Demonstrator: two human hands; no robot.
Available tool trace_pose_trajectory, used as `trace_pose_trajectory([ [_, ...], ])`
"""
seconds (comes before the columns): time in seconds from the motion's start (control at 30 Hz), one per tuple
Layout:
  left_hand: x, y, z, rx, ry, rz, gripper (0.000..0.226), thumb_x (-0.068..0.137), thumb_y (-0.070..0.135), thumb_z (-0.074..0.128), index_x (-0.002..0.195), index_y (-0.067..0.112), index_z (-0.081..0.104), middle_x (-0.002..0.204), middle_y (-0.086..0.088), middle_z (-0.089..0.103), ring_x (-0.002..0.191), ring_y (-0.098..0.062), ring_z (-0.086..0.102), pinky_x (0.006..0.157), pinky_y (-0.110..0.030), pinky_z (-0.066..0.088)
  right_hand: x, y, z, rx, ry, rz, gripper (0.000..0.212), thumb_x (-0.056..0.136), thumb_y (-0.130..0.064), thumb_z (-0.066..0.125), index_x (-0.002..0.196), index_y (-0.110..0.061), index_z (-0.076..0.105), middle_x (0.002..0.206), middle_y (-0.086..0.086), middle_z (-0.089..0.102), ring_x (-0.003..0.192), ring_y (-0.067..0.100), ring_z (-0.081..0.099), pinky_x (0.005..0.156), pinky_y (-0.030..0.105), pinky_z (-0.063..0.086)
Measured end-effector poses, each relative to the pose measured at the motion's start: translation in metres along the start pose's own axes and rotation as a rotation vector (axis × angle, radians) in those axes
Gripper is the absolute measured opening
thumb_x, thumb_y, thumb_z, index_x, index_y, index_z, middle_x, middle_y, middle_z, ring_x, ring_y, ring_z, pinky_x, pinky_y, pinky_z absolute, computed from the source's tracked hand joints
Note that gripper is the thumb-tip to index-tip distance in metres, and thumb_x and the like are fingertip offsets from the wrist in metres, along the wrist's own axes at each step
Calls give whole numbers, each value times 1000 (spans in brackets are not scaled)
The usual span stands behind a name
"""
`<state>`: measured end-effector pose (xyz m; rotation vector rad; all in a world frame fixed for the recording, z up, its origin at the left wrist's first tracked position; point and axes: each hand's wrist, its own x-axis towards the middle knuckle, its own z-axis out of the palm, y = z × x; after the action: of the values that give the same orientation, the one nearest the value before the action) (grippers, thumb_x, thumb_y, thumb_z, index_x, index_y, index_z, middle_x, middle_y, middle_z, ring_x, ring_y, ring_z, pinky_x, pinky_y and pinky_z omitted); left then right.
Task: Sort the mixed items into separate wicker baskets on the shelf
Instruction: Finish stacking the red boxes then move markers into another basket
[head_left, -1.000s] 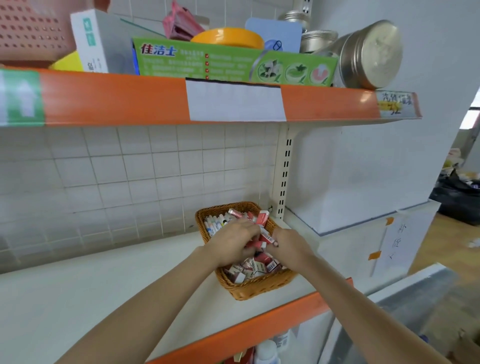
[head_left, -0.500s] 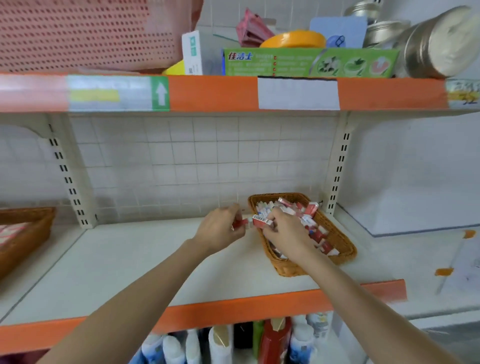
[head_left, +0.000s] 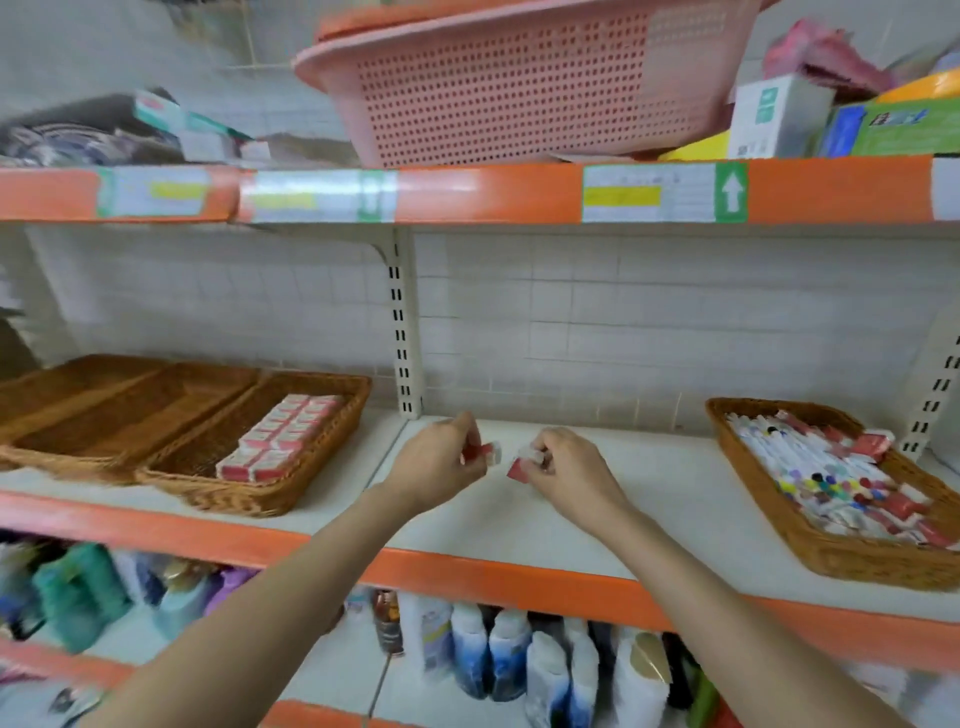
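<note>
The left hand (head_left: 441, 465) pinches a small red box (head_left: 480, 451). The right hand (head_left: 569, 470) pinches another red box (head_left: 519, 467). Both hands are above the white shelf (head_left: 649, 499), between two wicker baskets.

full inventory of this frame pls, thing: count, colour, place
mixed-items basket: 1, brown wicker, middle shelf right
red-box basket: 1, brown wicker, middle shelf left
wicker trays: at least 2, brown, far left, no contents visible
plastic basket: 1, pink, top shelf
boxes: several, white and green, top shelf right
bottles: many, mixed colours, bottom shelf
left hand: pinches small red box
right hand: pinches another red box
</note>
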<state>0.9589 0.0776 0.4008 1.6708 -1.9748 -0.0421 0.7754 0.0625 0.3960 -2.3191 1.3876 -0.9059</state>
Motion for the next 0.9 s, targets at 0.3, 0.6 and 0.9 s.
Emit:
trace_pose_trajectory([
  [0.3,-50,-111,-72,14,54,-100,27,90,33,61,96,7,59,88,-9,67,82,-26,61,69,-40,49,28,-108,89,52,-67,-84,16,92,-23,56,88,-8,55,89,2,52,81,21,51,68,32,37],
  [0.6,-55,-180,-106,25,147,-225,15,93,29,58,94,13,56,85,0,64,78,-19,60,69,-38,52,72,-162,132,107,-199,-162,17,96,-24,48,90,-13,36,74,4,50,61,17,45,53,31,29],
  [0.9,-35,-238,-123,36,62,-335,11,92,27,61,96,17,59,89,1,68,78,-15,64,73,-38,56,136,-177,176,40,-230,-304,12,96,-28,52,102,-21,45,96,-3,62,85,17,58,60,28,35],
])
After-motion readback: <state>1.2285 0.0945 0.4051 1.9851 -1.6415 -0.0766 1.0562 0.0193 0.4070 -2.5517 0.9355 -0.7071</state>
